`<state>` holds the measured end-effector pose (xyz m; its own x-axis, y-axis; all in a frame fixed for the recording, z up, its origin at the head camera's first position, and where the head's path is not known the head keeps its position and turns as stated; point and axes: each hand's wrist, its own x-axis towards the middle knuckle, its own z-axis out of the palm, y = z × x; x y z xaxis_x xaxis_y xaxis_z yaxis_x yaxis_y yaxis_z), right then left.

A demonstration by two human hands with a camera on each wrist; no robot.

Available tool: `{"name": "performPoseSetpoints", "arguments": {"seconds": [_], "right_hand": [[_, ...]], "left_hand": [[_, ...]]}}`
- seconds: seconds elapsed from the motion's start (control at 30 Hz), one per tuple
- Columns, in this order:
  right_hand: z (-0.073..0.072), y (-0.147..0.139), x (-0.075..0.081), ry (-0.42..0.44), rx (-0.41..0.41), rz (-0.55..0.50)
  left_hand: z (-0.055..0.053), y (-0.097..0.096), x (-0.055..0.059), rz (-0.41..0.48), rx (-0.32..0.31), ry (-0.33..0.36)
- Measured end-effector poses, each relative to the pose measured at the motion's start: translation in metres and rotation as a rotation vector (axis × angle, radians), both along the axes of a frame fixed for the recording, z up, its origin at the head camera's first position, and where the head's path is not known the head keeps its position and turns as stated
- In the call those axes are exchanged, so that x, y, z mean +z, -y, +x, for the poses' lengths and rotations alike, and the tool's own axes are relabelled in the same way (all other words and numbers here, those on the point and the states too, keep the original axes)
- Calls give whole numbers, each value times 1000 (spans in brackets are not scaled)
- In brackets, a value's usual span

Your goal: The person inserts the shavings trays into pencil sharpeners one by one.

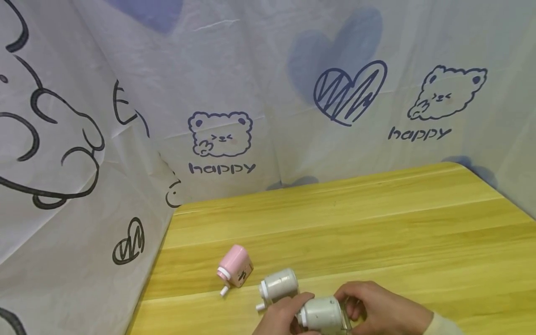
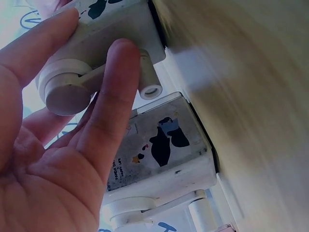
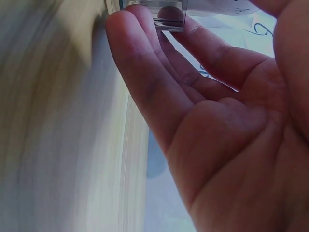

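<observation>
In the head view, a pale grey hand-crank pencil sharpener point(image 1: 321, 313) lies on its side near the table's front edge, between both hands. My left hand point(image 1: 279, 318) grips its crank end; the left wrist view shows the thumb and fingers around the sharpener point(image 2: 128, 29) beside its white crank. My right hand point(image 1: 383, 309) is at the opposite end, its curled fingers pinching a clear-and-metal front part point(image 3: 170, 23). Just behind the left hand lies another grey sharpener point(image 1: 281, 284), with dark printed figures on its side in the left wrist view.
Farther left on the wood-grain table point(image 1: 360, 223) lies a pink crank sharpener point(image 1: 237, 266), its handle toward the front. A white cloth point(image 1: 268, 93) printed with bears and hearts hangs behind the table and along its left side.
</observation>
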<state>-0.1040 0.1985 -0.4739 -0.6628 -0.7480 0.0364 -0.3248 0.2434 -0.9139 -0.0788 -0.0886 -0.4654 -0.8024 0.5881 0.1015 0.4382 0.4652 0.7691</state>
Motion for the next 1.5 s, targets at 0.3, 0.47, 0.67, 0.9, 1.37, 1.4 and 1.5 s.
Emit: {"name": "performPoseSetpoints", "arguments": {"seconds": [0.3, 0.47, 0.67, 0.9, 1.37, 1.4, 1.5], "right_hand": [[-1, 2, 2, -14, -26, 32], [-1, 3, 4, -1, -44, 49], [-1, 4, 5, -8, -56, 53], [0, 4, 5, -42, -44, 42], [1, 4, 5, -15, -106, 103], [1, 4, 5, -30, -111, 107], [2, 3, 4, -89, -109, 105]], "left_hand": [[2, 2, -3, 19, 17, -117], [1, 3, -2, 4, 13, -134], [1, 2, 0, 12, 0, -117], [0, 2, -1, 7, -4, -138], [2, 1, 0, -31, 24, -150], [2, 1, -1, -36, 27, -162], [3, 0, -3, -49, 34, -216]]}}
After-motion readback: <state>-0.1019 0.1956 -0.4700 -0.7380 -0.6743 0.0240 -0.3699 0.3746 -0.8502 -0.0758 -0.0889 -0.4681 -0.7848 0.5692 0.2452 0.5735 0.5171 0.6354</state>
